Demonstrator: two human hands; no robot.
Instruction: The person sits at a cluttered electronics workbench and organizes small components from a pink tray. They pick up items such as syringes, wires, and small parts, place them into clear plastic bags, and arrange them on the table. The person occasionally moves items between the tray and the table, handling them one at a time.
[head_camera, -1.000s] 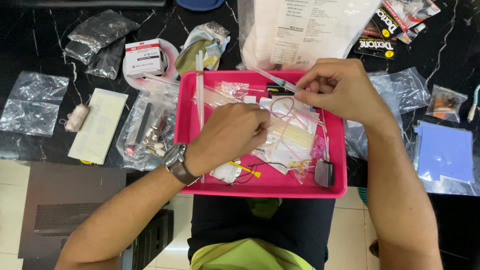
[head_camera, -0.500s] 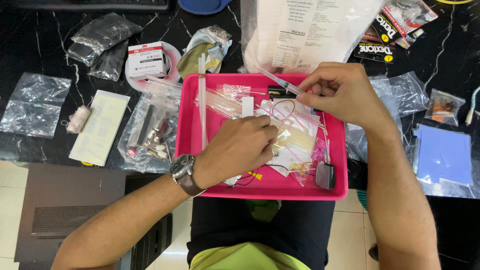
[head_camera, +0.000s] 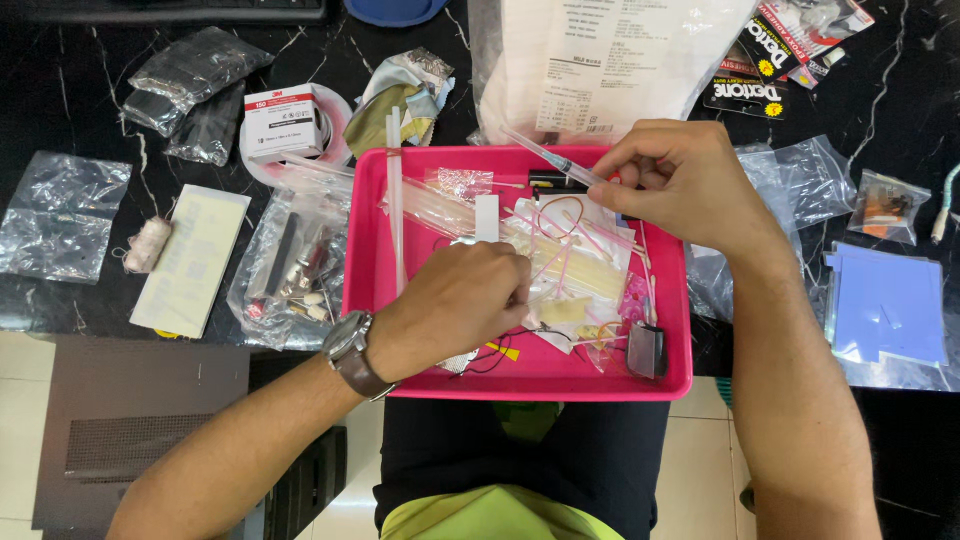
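A pink tray (head_camera: 368, 260) lies at the table's near edge, filled with clear plastic bags, thin pink and white sticks, wires and a small dark part (head_camera: 647, 350). My left hand (head_camera: 455, 305), with a wristwatch, rests curled on the bags in the tray's middle; what its fingers pinch is hidden. My right hand (head_camera: 685, 180) hovers over the tray's far right corner and holds a clear syringe (head_camera: 548, 158) that points to the far left.
Left of the tray lie clear bags (head_camera: 295, 265), a pale card (head_camera: 192, 258), a small white box on a tape roll (head_camera: 285, 122) and a thread spool (head_camera: 147, 245). A large white printed bag (head_camera: 600, 60) sits behind. Blue sheets (head_camera: 885, 305) lie right.
My left hand has slid a little toward the tray's middle over the bags. The right hand keeps the syringe at the far right corner, hardly moved.
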